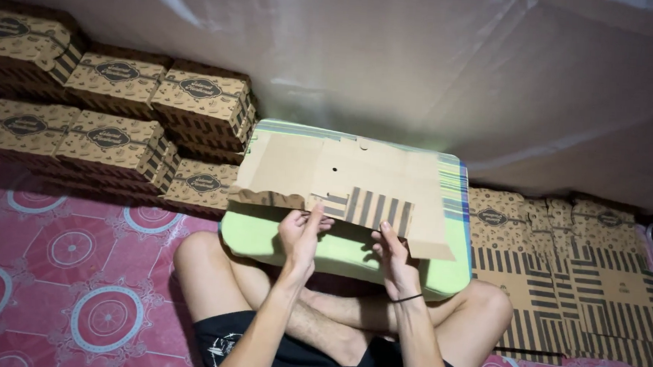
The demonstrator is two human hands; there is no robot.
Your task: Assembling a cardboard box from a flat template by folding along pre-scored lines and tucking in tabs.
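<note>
Flat brown cardboard box blank [342, 178] on green cushion [263, 236], left hand [301, 235] pinching its striped near flap, right hand [394, 256] fingers pressed together under same edge, folded boxes [112, 106] stacked beyond left hand.

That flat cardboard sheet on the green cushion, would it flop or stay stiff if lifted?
The cardboard sheet looks thin, so probably light. Its striped flap bends up at a crease between the left hand and right hand, so it likely hinges at the folds, fairly stiff between them.
</note>
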